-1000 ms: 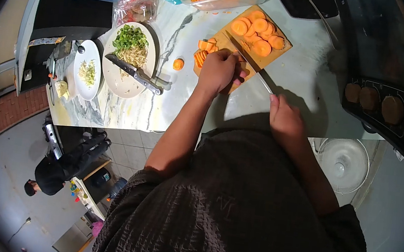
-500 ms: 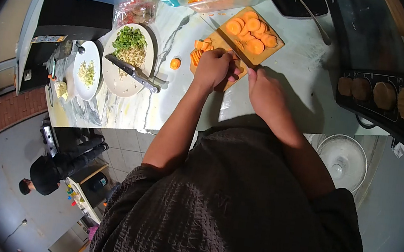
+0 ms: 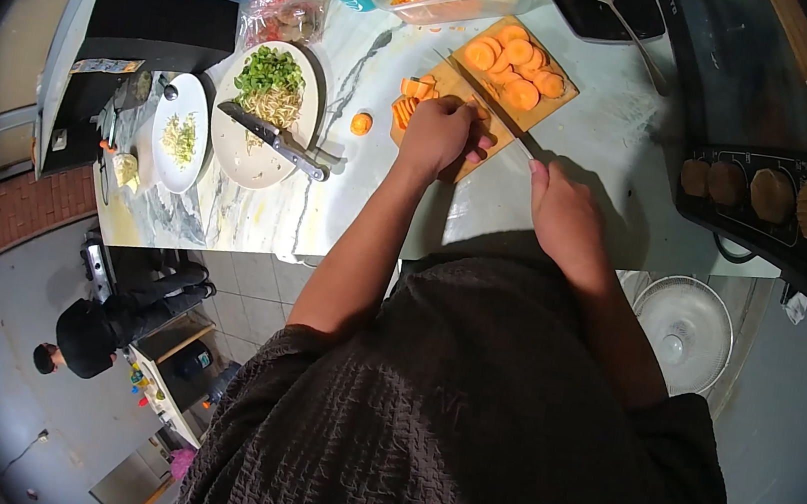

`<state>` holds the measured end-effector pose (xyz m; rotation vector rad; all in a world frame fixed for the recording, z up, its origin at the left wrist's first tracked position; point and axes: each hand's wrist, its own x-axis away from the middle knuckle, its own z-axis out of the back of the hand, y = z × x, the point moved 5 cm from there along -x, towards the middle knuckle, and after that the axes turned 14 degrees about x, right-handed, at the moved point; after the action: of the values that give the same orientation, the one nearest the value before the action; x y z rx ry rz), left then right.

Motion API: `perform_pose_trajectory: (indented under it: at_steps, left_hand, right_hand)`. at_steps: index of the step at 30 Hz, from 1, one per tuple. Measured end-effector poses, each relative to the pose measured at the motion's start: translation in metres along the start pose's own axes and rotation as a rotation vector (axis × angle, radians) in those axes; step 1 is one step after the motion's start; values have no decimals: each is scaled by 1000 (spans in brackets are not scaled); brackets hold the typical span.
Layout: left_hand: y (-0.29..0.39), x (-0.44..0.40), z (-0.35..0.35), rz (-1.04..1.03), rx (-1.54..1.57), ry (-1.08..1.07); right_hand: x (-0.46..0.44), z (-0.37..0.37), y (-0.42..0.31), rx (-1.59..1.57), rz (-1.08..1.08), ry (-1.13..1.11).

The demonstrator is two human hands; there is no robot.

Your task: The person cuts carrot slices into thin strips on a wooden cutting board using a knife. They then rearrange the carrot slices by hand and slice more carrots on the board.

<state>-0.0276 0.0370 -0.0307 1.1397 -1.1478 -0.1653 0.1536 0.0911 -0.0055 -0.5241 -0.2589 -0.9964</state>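
A wooden cutting board [image 3: 549,112] lies on the marble counter. Round carrot slices [image 3: 521,93] are spread over its far right part, and cut carrot pieces [image 3: 405,109] lie at its left edge. My left hand [image 3: 438,135] is closed over the near left part of the board, its fingers curled on carrot that is mostly hidden under them. My right hand [image 3: 563,211] grips the handle end of a knife [image 3: 499,110], whose blade crosses the board diagonally beside my left fingertips. An orange carrot end [image 3: 361,124] sits on the counter to the left.
Left are a plate [image 3: 234,156] with greens, sprouts and another knife [image 3: 271,138], and a smaller white plate [image 3: 169,175]. Behind stands a tub [image 3: 459,5] of shredded vegetables. A black appliance [image 3: 778,157] is right, a strainer [image 3: 681,331] below. A person [image 3: 88,339] is lower left.
The knife and my right hand moved toward my left hand, then drew back to the right and nearer my body. My left hand stays closed on the carrot.
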Motion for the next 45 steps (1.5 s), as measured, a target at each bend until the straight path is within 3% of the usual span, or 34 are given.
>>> perform_pose_trajectory:
  at_steps: [45]
  left_hand:
    - [-1, -4, 1, 34, 2, -25]
  right_hand:
    - [-11, -11, -9, -91, 150, 134]
